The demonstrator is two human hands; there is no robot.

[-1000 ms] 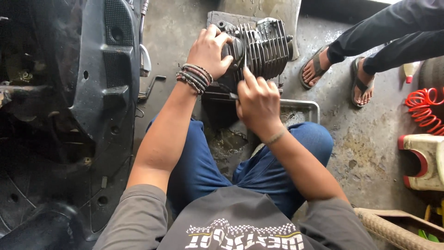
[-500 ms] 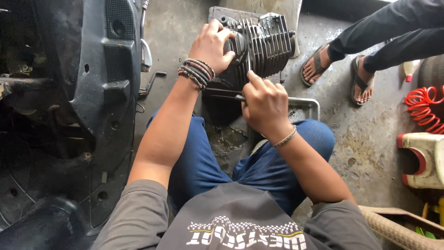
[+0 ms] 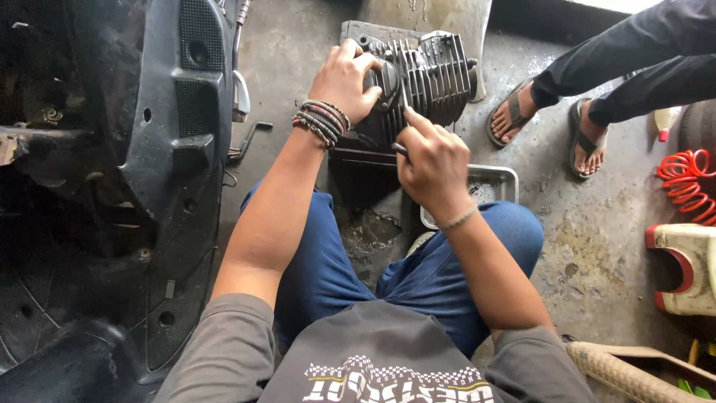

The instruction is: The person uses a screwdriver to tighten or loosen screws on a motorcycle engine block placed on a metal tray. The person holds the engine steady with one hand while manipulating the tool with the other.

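Steadying the finned engine cylinder (image 3: pixel 429 78) on the concrete floor (image 3: pixel 597 246), left hand (image 3: pixel 343 78) clamps its near end. Right hand (image 3: pixel 432 168) pinches a thin tool (image 3: pixel 403 101) against the fins. Best done with the cylinder pinned firmly and strokes short.
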